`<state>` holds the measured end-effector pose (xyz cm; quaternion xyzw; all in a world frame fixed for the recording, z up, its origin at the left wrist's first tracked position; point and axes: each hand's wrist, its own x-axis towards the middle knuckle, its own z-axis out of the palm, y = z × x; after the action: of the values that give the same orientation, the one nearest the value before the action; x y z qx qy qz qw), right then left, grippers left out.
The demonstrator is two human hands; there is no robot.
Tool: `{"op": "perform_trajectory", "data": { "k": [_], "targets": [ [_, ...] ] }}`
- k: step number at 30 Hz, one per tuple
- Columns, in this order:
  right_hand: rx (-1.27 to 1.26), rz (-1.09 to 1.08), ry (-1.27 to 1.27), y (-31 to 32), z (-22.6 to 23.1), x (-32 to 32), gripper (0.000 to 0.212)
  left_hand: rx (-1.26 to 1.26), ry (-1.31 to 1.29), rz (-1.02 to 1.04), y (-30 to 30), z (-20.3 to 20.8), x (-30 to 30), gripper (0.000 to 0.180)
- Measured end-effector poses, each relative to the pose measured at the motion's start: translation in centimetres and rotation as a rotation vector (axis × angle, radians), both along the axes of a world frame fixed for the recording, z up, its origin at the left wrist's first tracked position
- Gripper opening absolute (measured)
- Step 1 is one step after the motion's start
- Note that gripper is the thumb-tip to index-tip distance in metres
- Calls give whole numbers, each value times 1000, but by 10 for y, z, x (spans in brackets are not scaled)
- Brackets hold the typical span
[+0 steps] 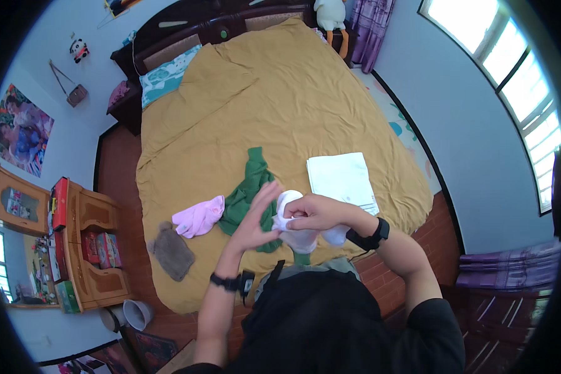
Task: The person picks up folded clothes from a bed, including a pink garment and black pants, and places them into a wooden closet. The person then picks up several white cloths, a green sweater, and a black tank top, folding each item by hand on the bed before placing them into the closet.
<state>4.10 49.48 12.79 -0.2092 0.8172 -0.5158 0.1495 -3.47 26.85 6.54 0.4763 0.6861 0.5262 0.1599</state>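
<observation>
My right hand [315, 212] is closed on a small white cloth piece [300, 240], sock-like in size, with its fingers curled into the upper edge. Part of the cloth hangs below the fist, and its exact kind cannot be made out. Beside it on the left, my left hand [255, 221] has its fingers stretched and apart, the thumb close to the cloth. Under and behind both hands lies a crumpled green long-sleeved garment [246, 193] on the bed. Another bit of white cloth [335, 235] shows below my right wrist.
The bed has a mustard-yellow cover [230, 112]. A folded white towel-like cloth [338, 177] lies to the right, a pink garment [199, 216] and a grey-brown fuzzy item [171, 252] to the left. A wooden dresser [90, 249] and white bin [137, 315] stand at left.
</observation>
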Motion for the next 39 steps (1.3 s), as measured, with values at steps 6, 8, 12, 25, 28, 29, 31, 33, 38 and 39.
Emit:
{"op": "perform_trajectory", "data": {
  "k": [6,8,12,25,28,29,31,33,38,39],
  "targets": [
    [117,48,-166,42,20,27,32,-226,69,-506,53,-11,-24,32],
    [197,27,-100,71,20,40,35,-237,-76,-388,55,-16,-19,28],
    [585,-79,-56,139,-18,68,40,-233,-9,-157,64,-3,-20,23],
    [204,-711,50,229,-58,121,21,-508,521,310,113,-26,-23,24],
    [190,-775,29,241,-81,136,22,-576,456,445,132,-37,-12,27],
    [153,-779,111,245,-85,138,22,-527,403,485,139,-40,-10,27],
    [133,-781,189,251,-88,145,22,-585,218,502,149,-44,-2,24],
    [111,-778,275,254,-89,149,22,-416,-73,572,160,-41,9,22],
    [208,-805,345,257,-83,165,24,-80,-405,587,166,-53,26,21],
    [209,-808,349,257,-85,169,24,59,-506,577,165,-56,30,21]
  ]
}}
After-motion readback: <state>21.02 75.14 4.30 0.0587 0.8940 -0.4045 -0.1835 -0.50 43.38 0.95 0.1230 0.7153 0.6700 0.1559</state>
